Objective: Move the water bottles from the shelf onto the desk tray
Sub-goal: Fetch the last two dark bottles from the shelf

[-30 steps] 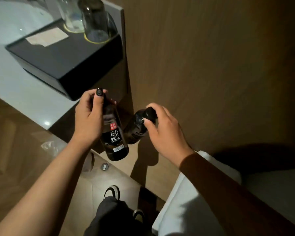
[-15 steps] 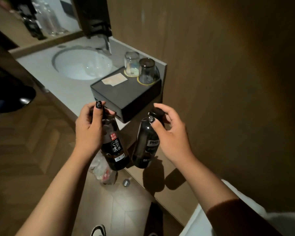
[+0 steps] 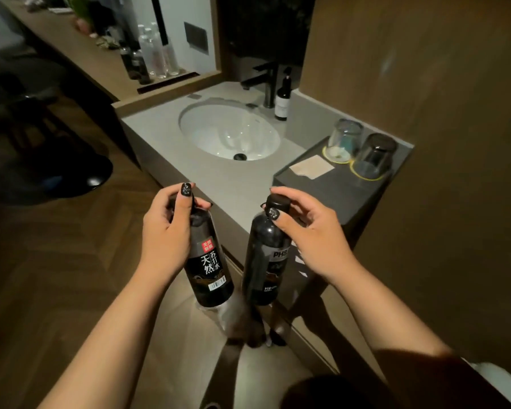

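Note:
My left hand [image 3: 167, 231] grips the neck of a black water bottle [image 3: 211, 271] with white Chinese lettering and a red tag. My right hand [image 3: 306, 231] pinches the black cap of a second dark bottle [image 3: 263, 261] marked "PH". Both bottles hang nearly upright in the air, side by side, in front of the grey vanity counter [image 3: 219, 184]. Far back on a wooden desk [image 3: 80, 51] stand several more bottles [image 3: 152, 54], clear and dark. Whether they sit on a tray I cannot tell.
A white sink basin [image 3: 229, 132] with a black tap [image 3: 267, 84] and a soap bottle [image 3: 282, 98] fills the counter. A dark box [image 3: 334, 187] at the right holds two upturned glasses [image 3: 359, 149]. A wooden wall [image 3: 440, 143] rises on the right. A chair base [image 3: 80, 178] stands left.
The view has lifted from the floor toward the sink and desk. Both hands have carried their bottles upward and a little apart, and the right bottle now hangs upright.

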Available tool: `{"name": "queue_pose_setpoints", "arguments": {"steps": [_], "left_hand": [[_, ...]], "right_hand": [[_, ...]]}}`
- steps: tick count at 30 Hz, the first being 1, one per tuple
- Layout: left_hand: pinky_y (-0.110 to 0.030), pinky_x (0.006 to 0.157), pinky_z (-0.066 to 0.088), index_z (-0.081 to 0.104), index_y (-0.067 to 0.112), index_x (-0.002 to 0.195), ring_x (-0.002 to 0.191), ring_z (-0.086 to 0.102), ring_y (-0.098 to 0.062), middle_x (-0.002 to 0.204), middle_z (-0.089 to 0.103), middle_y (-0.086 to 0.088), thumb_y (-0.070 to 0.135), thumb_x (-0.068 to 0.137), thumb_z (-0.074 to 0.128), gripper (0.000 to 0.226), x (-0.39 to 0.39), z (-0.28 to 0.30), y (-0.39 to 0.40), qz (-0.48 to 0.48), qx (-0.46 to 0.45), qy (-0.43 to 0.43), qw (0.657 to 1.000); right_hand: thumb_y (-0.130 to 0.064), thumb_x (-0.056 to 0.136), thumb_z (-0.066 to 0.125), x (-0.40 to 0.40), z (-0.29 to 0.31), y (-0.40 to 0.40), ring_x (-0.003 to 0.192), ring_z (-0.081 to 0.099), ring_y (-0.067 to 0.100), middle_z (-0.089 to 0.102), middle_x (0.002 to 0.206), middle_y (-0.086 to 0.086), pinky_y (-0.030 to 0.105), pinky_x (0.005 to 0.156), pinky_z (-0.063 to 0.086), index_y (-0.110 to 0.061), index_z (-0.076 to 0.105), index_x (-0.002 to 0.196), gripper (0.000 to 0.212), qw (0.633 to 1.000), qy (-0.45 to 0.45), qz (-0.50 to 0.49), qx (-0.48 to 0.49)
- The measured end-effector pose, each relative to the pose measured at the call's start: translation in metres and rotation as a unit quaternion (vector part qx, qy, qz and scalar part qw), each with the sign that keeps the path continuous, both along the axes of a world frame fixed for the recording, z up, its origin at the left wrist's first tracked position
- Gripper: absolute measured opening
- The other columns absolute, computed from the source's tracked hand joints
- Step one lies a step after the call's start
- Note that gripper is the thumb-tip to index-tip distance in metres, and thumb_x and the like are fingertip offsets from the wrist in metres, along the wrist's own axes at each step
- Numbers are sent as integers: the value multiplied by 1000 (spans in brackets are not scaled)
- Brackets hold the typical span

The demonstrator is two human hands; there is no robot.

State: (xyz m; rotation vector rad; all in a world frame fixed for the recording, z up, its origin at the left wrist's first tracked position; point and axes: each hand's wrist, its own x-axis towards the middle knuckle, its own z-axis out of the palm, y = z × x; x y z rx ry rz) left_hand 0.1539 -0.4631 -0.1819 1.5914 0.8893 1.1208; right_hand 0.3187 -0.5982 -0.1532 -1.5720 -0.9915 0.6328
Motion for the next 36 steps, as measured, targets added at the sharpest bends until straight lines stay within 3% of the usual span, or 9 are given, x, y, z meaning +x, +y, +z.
{"name": "queue_pose_setpoints", "arguments": {"steps": [5, 8, 17, 22, 28, 33, 36], "left_hand": [[-16, 70, 51, 57, 8, 115, 79, 67, -6, 85, 71, 4, 28, 100, 46, 28, -39, -3, 69, -2, 8, 38, 999], [-17, 71, 51, 57, 9, 116, 80, 67, -7, 86, 71, 4, 28, 100, 45, 27, -53, -8, 107, -2, 10, 48, 999], [-17, 64, 52, 56, 12, 116, 76, 66, -5, 87, 70, 3, 28, 100, 45, 25, -50, -19, 223, 1, -44, 30, 999], [-32, 75, 55, 57, 19, 112, 87, 67, -12, 92, 71, 3, 33, 99, 42, 24, -43, -13, 306, 3, -38, 62, 997], [-29, 75, 55, 54, 19, 112, 89, 67, -12, 97, 67, 1, 37, 99, 40, 26, -51, -1, 399, -7, -26, 52, 998], [-15, 70, 53, 55, 13, 116, 86, 67, -6, 95, 68, 3, 30, 99, 42, 27, -65, 2, 482, -6, -18, 32, 999], [-20, 71, 53, 55, 18, 114, 90, 66, -8, 97, 67, 3, 32, 99, 43, 24, -74, -1, 540, -20, -13, 44, 999]], "right_hand": [[-10, 87, 64, -41, -8, 73, 106, 59, 4, 66, 111, -13, 16, 92, 45, -28, 63, 117, 36, 1000, 7, 4, -10], [-9, 83, 68, -57, -14, 113, 101, 61, 0, 67, 106, -17, 11, 90, 46, -29, 65, 113, 36, 1000, 9, -2, -5], [-15, 82, 70, -62, -32, 239, 99, 62, 4, 69, 103, -11, 6, 79, 46, -28, 66, 111, 32, 1000, 4, -28, -5], [-12, 81, 70, -50, -24, 322, 96, 63, 9, 69, 102, -8, 10, 80, 48, -26, 66, 109, 32, 999, -28, -23, -3], [-11, 83, 70, -47, -6, 425, 98, 63, 6, 69, 103, -8, 11, 82, 47, -21, 66, 110, 30, 996, -91, -11, 21], [-14, 83, 71, -59, -3, 508, 92, 57, -1, 64, 98, -17, 2, 70, 43, -31, 65, 106, 29, 999, -38, -30, -18], [-15, 83, 70, -73, -3, 559, 96, 56, 0, 63, 99, -17, 1, 72, 42, -27, 65, 108, 29, 997, -55, -44, -13]]}}
